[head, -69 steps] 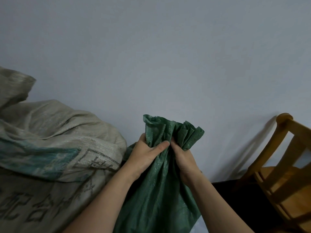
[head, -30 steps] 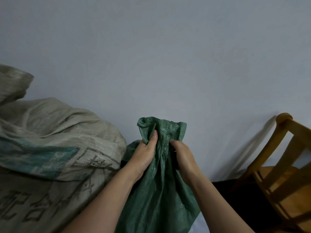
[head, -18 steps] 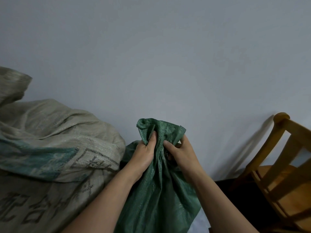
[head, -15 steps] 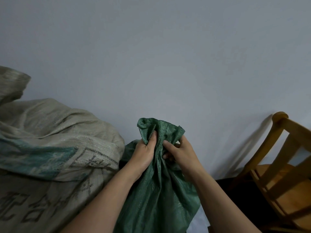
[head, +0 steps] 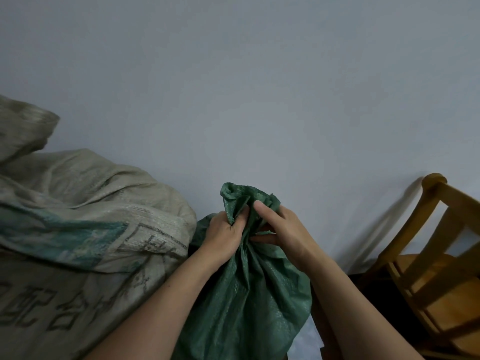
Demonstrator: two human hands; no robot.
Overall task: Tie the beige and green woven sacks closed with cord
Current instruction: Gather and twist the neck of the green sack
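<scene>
A crumpled beige woven sack (head: pixel 78 216), printed with dark characters too creased to read, slumps against the wall at left. Just beside it, a left hand (head: pixel 223 237) clenches the gathered neck of a green woven sack (head: pixel 246 307). The right hand (head: pixel 283 235) pinches the same bunched folds. A wooden chair (head: pixel 428 255) stands at right.

We lose the beige sack (head: pixel 78 203) past the left and bottom edges, and folds break up its dark print too much to read. The green sack (head: pixel 246 307) runs off the bottom edge, its gathered neck hidden inside our left hand (head: pixel 223 237) and right hand (head: pixel 283 232). The right edge cuts the wooden chair (head: pixel 428 281).
</scene>
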